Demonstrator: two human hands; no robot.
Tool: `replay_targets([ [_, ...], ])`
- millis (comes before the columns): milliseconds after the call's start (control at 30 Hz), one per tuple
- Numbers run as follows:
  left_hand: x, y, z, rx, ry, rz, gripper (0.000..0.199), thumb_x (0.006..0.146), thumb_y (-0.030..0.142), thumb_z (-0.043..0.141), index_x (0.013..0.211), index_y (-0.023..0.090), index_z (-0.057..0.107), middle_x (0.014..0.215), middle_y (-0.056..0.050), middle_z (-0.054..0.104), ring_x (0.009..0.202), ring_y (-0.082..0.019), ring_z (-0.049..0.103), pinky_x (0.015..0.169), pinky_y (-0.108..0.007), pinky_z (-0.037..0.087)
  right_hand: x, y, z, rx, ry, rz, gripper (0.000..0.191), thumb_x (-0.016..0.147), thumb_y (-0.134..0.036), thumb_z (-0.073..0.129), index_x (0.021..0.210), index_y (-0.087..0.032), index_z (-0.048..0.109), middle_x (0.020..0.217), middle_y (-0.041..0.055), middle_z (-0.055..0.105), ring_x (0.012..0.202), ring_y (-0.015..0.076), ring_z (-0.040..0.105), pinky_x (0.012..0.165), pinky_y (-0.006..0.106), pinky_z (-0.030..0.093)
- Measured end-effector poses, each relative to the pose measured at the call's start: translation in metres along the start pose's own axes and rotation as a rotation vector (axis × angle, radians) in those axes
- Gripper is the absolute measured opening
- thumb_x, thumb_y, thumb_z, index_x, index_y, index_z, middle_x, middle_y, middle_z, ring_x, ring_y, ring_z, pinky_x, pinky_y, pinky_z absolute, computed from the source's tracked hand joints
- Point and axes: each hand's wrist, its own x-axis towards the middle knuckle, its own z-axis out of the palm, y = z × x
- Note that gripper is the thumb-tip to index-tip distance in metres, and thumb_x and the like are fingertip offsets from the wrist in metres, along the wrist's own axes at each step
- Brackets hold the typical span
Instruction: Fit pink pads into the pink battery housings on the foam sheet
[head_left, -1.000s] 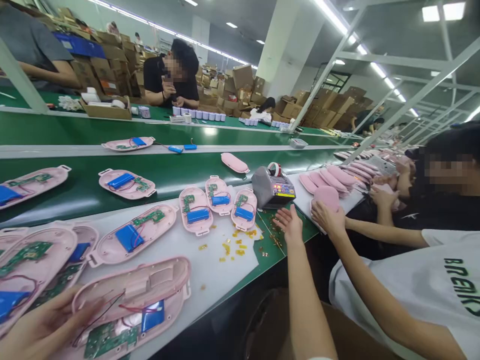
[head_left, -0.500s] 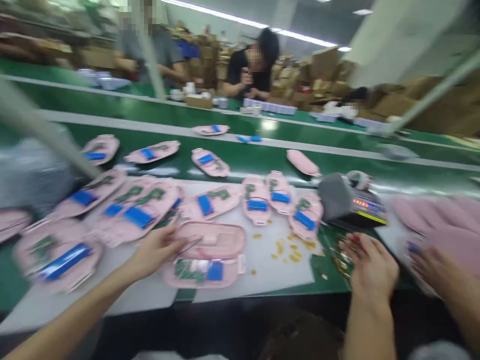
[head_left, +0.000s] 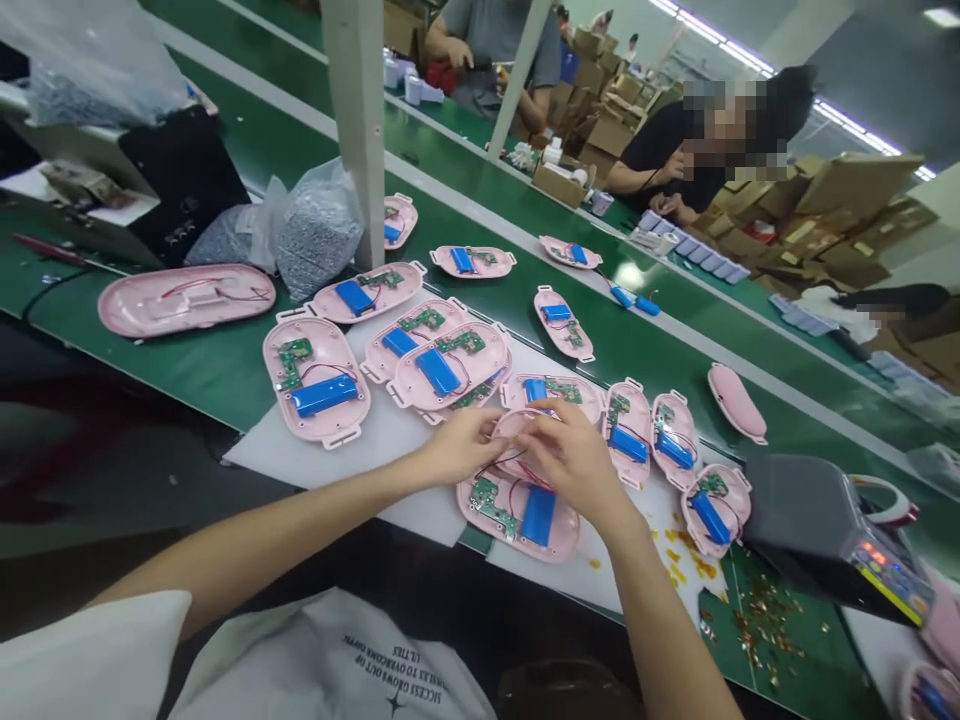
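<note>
My left hand (head_left: 461,445) is closed on the left side of a pink cover (head_left: 517,425), near its thin wires. From the other side, my right hand (head_left: 574,455) reaches over the same cover, fingers bent and touching it. Directly below both hands lies an open pink shell (head_left: 574,530) with a green circuit board (head_left: 487,505) and a blue battery (head_left: 538,515). Fingers hide much of the cover. More pink shells with boards and blue batteries surround them, such as the shell (head_left: 352,350) at the left.
A dark device with red digits (head_left: 802,510) stands at the right, beside scattered brass-coloured bits (head_left: 765,620). A grey post (head_left: 356,110) and bagged parts (head_left: 319,225) are at the left. Co-workers sit across the green table (head_left: 480,290).
The view has turned and tilted. My right hand has left the small metal parts and come over to the pink cover beside my left hand. The neighbour's hand at the right is out of view.
</note>
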Motion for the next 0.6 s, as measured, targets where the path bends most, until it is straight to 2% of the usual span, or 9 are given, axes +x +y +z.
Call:
replay_targets([
  [133,0.002,-0.009,-0.001,0.021,0.015,0.04,0.022,0.08,0.022,0.055,0.094,0.014,0.068,0.074,-0.003,0.066,0.066,-0.017,0.062,0.056,-0.023,0.046,0.002,-0.011,0.012,-0.154,0.082,0.011,0.023,0.091,-0.029,0.055,0.073,-0.022,0.066,0.104,0.0081,0.066,0.099,0.0233,0.06,0.085,0.038,0.049],
  [267,0.001,-0.016,-0.001,0.075,0.055,0.028,0.016,0.078,0.019,0.057,0.09,0.015,0.067,0.074,-0.002,0.067,0.067,-0.017,0.063,0.059,-0.024,0.048,0.007,-0.01,0.016,-0.217,0.208,0.164,0.031,0.081,-0.043,0.066,0.06,-0.021,0.058,0.089,0.0076,0.068,0.085,0.0236,0.062,0.076,0.037,0.048],
  [333,-0.002,-0.017,-0.002,0.082,0.061,0.027,0.016,0.079,0.018,0.057,0.091,0.015,0.066,0.077,-0.003,0.067,0.071,-0.018,0.064,0.062,-0.025,0.049,0.008,-0.004,0.011,-0.193,0.217,0.27,0.037,0.075,-0.05,0.069,0.06,-0.021,0.053,0.075,0.004,0.066,0.071,0.0209,0.06,0.069,0.034,0.046],
  [433,-0.005,-0.015,-0.004,0.108,0.097,0.031,0.015,0.081,0.018,0.054,0.092,0.016,0.065,0.084,-0.003,0.068,0.077,-0.019,0.065,0.066,-0.026,0.05,0.011,0.007,-0.002,-0.124,0.212,0.364,0.033,0.072,-0.047,0.067,0.064,-0.021,0.049,0.068,0.0006,0.065,0.066,0.019,0.06,0.067,0.032,0.046],
  [500,-0.005,-0.012,-0.005,0.145,0.097,0.064,0.017,0.083,0.021,0.056,0.097,0.015,0.064,0.092,-0.005,0.068,0.084,-0.021,0.065,0.072,-0.028,0.05,0.011,0.011,-0.01,-0.055,0.223,0.367,0.028,0.071,-0.043,0.065,0.067,-0.022,0.047,0.069,0.0003,0.065,0.069,0.0197,0.063,0.069,0.032,0.048],
  [600,-0.006,-0.006,-0.006,0.196,0.049,0.149,0.025,0.087,0.033,0.062,0.105,0.015,0.064,0.099,-0.006,0.069,0.093,-0.023,0.064,0.08,-0.031,0.05,-0.002,0.004,-0.02,0.016,0.255,0.28,0.021,0.076,-0.038,0.063,0.075,-0.021,0.05,0.073,0.0008,0.065,0.071,0.0187,0.065,0.071,0.032,0.051],
])
